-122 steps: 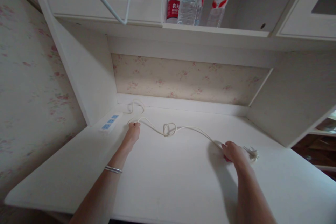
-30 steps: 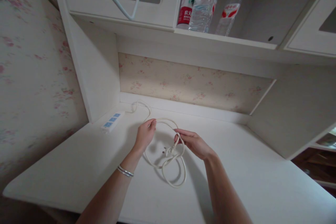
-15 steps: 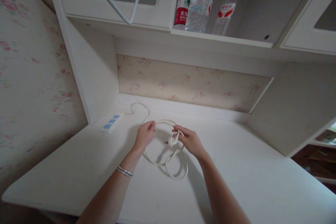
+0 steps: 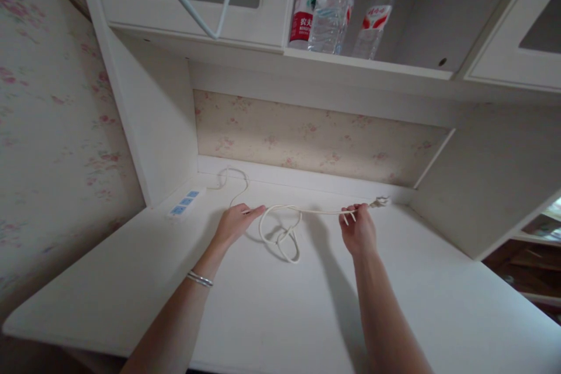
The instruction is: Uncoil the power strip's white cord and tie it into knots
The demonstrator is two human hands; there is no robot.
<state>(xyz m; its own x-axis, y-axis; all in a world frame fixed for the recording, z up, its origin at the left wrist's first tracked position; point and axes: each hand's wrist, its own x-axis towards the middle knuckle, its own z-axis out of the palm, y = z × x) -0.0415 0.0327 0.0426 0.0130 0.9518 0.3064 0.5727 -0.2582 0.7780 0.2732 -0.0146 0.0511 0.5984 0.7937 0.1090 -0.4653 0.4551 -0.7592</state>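
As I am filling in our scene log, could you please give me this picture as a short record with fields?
Left hand: holding the cord, on the power strip's side
Right hand: holding the cord near the plug
Plug: blurred, beyond the right hand
Cord layout: crossing loops between the hands; knotted or not, cannot tell
Power strip: white with blue socket faces, left of the left hand
Surface: white tabletop
Left wrist: silver bangles
Shelf above: clear bottles with red-and-white labels
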